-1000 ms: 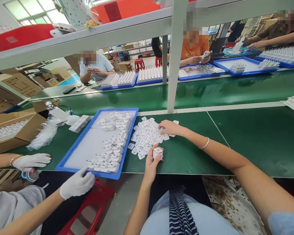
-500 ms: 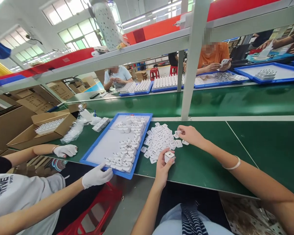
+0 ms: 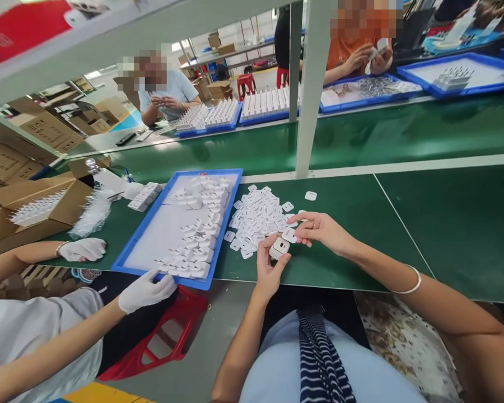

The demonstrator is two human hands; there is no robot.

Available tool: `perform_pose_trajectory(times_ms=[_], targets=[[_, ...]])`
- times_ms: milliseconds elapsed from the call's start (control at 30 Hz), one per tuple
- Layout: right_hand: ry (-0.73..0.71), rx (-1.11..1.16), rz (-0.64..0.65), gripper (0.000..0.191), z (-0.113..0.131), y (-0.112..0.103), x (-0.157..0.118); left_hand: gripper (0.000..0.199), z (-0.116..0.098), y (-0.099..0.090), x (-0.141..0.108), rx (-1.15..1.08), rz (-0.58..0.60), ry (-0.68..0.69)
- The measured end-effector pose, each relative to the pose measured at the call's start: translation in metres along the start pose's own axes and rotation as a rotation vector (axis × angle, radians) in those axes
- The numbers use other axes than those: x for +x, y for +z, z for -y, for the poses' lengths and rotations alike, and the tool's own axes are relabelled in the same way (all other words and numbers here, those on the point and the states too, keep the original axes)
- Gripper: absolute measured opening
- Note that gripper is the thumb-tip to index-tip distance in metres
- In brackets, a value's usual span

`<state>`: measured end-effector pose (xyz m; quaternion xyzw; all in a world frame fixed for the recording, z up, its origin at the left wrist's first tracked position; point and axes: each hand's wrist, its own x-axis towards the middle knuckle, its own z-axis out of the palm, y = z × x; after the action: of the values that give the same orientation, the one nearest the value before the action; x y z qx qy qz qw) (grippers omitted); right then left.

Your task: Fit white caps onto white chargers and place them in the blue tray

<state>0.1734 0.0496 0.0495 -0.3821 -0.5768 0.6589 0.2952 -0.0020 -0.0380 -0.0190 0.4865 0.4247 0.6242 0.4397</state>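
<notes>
One white cube-shaped housing (image 3: 279, 247), lower centre of the frame, clasped in our left hand (image 3: 269, 267). One flat white plate (image 3: 289, 235), just beside it, pinched in our right hand (image 3: 319, 230). One heap of similar plates (image 3: 258, 215), beyond both, on the green bench (image 3: 344, 201). One blue-rimmed tray (image 3: 220, 238) of pronged white plugs (image 3: 193, 254), left of the heap, a co-worker's gloved hand (image 3: 147, 292) at its near edge.
</notes>
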Motion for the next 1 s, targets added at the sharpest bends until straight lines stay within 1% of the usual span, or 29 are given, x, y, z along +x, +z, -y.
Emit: perform_pose_trajectory(times_ms=[67,100,200,433,767,1000], targets=[[0.028,0.125,0.033,0.043,0.0,0.008,-0.005,0.039,0.002,0.0,-0.002,0.031,-0.018,0.035],[0.036,0.178,0.048,0.04,-0.001,0.011,-0.008,0.039,0.003,0.0,-0.002,0.046,-0.022,0.048],[0.044,0.24,0.073,0.032,-0.005,0.017,-0.011,0.038,0.003,0.0,-0.003,0.077,-0.019,0.083],[0.027,0.254,0.091,0.028,-0.013,0.017,-0.011,0.039,0.003,-0.001,-0.004,0.135,0.008,0.123],[0.04,0.203,0.105,0.026,0.0,0.016,-0.012,0.041,0.0,-0.003,-0.003,0.154,0.056,0.168],[0.081,0.177,0.107,0.029,-0.002,0.014,-0.012,0.04,-0.002,-0.003,-0.004,0.177,0.09,0.124]])
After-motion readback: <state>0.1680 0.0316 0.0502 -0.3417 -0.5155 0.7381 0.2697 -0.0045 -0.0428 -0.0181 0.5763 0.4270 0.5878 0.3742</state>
